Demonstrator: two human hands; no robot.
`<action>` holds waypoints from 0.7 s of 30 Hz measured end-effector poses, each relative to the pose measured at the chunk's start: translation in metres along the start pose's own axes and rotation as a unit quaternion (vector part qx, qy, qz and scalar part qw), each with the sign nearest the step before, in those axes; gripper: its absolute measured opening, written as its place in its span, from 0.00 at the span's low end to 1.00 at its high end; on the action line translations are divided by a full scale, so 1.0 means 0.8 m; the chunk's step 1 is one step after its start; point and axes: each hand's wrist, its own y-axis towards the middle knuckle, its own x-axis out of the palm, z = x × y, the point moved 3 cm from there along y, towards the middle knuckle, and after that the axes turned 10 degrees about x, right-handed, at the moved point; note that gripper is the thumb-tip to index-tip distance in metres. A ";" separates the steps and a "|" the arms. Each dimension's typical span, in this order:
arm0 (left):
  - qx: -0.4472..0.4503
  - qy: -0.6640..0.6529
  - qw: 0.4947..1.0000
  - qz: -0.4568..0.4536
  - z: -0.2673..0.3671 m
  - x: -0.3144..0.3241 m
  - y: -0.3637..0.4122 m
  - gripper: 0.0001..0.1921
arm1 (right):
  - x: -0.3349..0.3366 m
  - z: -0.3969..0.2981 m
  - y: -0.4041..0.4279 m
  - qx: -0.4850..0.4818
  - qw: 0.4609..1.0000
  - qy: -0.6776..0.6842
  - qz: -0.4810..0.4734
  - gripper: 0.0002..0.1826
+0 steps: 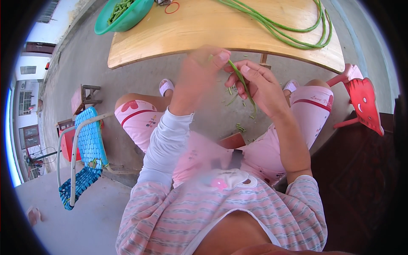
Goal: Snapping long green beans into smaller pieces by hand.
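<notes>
Between my two hands, above my lap and just in front of the table edge, is a long green bean (pixel 241 78). My right hand (pixel 259 84) is closed around its middle with thumb and fingers. My left hand (pixel 205 75), blurred, pinches near its upper end between thumb and fingers. The bean's lower end hangs below my right hand. Several long green beans (pixel 287 37) lie in a curved bundle on the wooden table (pixel 191 35). A green plastic basin (pixel 127 22) at the table's upper left holds many short bean pieces (pixel 119 12).
A red rubber band (pixel 172 8) lies on the table. Bean pieces (pixel 240 127) are scattered on the concrete floor between my feet. A blue woven chair (pixel 89 137) and a small wooden stool (pixel 84 97) stand at left, a red child's chair (pixel 365 103) at right.
</notes>
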 end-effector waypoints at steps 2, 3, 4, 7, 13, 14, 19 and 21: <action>-0.002 -0.005 1.000 0.026 -0.001 -0.005 0.003 0.10 | -0.002 0.003 0.001 0.016 0.999 -0.033 -0.009 0.14; 0.007 -0.017 0.999 0.037 -0.003 -0.005 0.003 0.10 | -0.002 0.004 0.001 0.007 0.997 -0.075 0.003 0.12; 0.016 -0.030 0.998 0.048 -0.003 -0.005 0.003 0.09 | -0.002 0.005 0.001 -0.002 0.993 -0.116 0.015 0.11; 0.055 0.065 0.996 0.006 0.007 0.003 -0.005 0.07 | -0.007 0.006 0.003 -0.014 0.980 -0.183 0.074 0.10; 0.257 0.097 0.959 -0.070 0.019 0.012 -0.031 0.06 | -0.008 0.011 0.002 0.072 0.989 0.104 0.079 0.09; 0.258 0.097 0.959 -0.070 0.024 0.014 -0.035 0.06 | -0.018 0.012 0.006 0.071 0.989 0.104 0.079 0.09; 0.047 -0.205 0.976 0.063 0.012 -0.010 -0.015 0.06 | -0.006 -0.010 -0.002 0.030 0.993 0.109 0.030 0.11; -0.009 -0.216 0.972 0.095 0.002 -0.007 -0.011 0.08 | -0.001 -0.006 -0.004 0.012 0.996 0.081 0.021 0.15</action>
